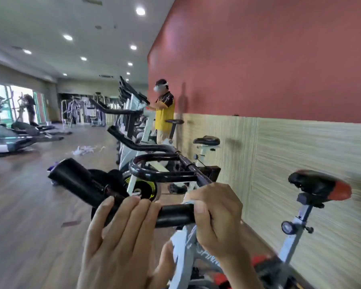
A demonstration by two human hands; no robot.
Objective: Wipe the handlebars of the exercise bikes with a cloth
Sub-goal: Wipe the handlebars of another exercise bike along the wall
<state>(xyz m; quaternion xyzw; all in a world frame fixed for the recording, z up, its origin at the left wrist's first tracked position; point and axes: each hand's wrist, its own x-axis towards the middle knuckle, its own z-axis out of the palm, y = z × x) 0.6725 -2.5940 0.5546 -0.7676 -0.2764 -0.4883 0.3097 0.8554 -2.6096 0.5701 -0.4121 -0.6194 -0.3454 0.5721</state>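
Handlebar [176, 214] of the nearest exercise bike is a thick black bar, low in the middle of the view and right in front of the person. The left hand [121, 234] lies over it from above, with its fingers [133, 207] wrapped over the bar. The right hand [217, 215] is just beside it on the same bar, and a short bare bit of black shows between the two hands. The right hand's fingers are curled tight round the bar with a white cloth [188, 201] tucked under them — a bit of it peeks out by the knuckles. To the left, the bar bends up and away and ends in a fat black grip [71, 177]. Behind the hands a round black loop [154, 176] sticks out. Under the hands is the white bike frame [188, 259], and past them is a black wheel with yellow marks [144, 187]. To the right stands a black and red seat [319, 185]. More bikes stand in a row along the red wall [258, 59] — one has a black seat [206, 140]. Far down the row a person in a yellow top [165, 115] stands at a bike. Some white scraps [83, 150] lie on the wooden floor [29, 205].
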